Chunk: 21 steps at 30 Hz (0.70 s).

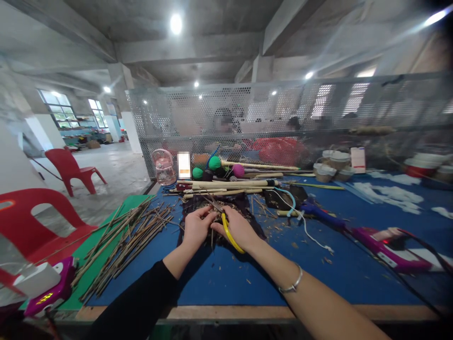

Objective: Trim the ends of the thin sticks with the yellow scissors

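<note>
Over a dark cloth [244, 203] strewn with brown plant bits, my two hands work close together. My right hand [237, 229] is closed around scissors with yellow handles [229, 232]; their metal blades point up and away to the left. Beside it my left hand [197, 224] has thumb and fingertips pinched together near the blades. What lies between those fingers is too small to make out. A short thin twig [212, 238] points down between the hands. Left of the cloth, many thin brown sticks [130, 243] lie in a loose pile.
Pale peeled sticks [230, 185] and balls of green yarn [214, 163] and magenta yarn [238, 170] lie behind the cloth. A purple power strip [392, 252] with cables is at right. White-rimmed pots [334, 160] stand at the back before a perforated metal screen [212, 113]. Red chairs [46, 222] stand left.
</note>
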{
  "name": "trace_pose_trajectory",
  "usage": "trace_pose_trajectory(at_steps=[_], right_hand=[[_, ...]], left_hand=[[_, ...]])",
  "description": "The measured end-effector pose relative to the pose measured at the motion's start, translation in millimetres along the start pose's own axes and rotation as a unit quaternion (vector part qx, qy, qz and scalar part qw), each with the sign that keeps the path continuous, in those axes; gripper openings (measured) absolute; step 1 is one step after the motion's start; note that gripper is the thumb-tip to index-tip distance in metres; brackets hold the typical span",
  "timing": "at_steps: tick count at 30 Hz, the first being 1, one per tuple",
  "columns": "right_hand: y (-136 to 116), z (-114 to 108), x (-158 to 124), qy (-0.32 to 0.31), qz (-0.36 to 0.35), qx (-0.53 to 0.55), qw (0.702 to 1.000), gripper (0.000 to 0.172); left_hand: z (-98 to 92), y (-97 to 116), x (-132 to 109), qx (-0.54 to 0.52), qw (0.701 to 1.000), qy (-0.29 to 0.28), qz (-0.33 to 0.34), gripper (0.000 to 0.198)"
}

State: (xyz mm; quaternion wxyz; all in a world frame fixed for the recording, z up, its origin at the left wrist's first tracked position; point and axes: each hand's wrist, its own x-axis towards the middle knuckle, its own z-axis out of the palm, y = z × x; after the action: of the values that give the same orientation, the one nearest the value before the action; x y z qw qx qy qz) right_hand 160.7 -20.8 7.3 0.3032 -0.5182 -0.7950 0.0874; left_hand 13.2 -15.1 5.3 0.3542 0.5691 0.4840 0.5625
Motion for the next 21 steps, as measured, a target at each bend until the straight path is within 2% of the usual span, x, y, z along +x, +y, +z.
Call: trace_pose_trajectory(at_steps=[4, 8, 12, 16, 21], right_hand=[[0.6, 3.4, 1.1, 0.006, -0.003, -0.004, 1.0, 0.051], [0.2, 6.7, 2.1, -0.001, 0.004, 0.004, 1.0, 0.05], [0.2, 6.6, 1.6, 0.01, 0.011, 0.023, 1.0, 0.045], [3.2, 4.2, 2.6, 0.038, 0.02, 0.035, 0.998, 0.045], [6.9, 2.9, 4.5, 0.019, 0.025, 0.03, 0.999, 0.048]], left_hand=[[-2.0, 2.3, 0.4, 0.025, 0.999, 0.038, -0.003, 0.036], [0.5, -2.1, 1.2, -0.014, 0.999, 0.036, -0.014, 0.043], [4.1, -7.4, 2.5, -0.109, 0.989, 0.008, -0.1, 0.058], [3.3, -8.8, 3.9, -0.187, 0.967, -0.027, -0.171, 0.049], [0.8, -3.4, 4.6, -0.266, 0.945, -0.028, -0.189, 0.042]])
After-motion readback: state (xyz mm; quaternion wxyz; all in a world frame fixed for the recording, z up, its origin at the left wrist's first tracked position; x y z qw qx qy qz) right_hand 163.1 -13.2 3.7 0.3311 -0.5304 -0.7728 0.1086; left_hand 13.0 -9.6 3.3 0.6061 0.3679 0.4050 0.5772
